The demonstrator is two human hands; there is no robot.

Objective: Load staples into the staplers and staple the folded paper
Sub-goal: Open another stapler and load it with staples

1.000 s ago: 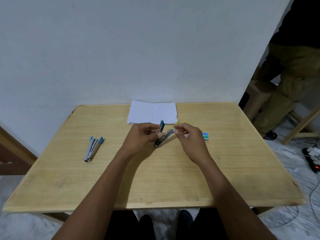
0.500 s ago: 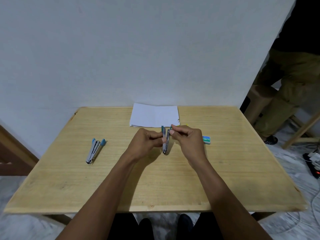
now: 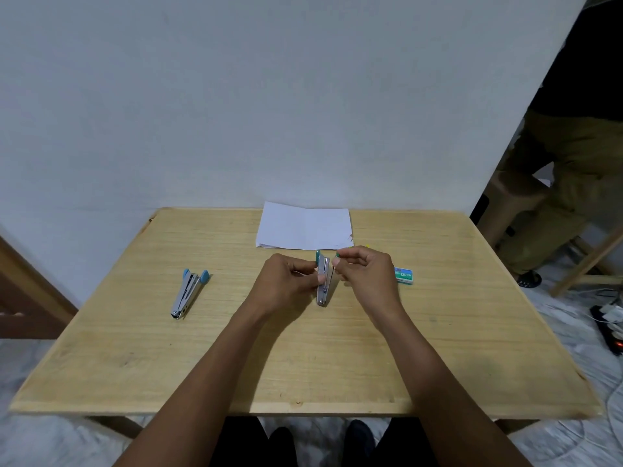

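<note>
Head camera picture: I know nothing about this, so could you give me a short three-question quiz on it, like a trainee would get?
1. True or false: the blue-tipped stapler is held in the left hand.
2. What lies on the table just right of the right hand? A) scissors B) staple box C) pen
3. Fill in: the folded paper lies at the table's ___ edge.
Key: 1 false, it lies alone on the table; both hands hold the green-tipped stapler. 2 B. 3 far.
</note>
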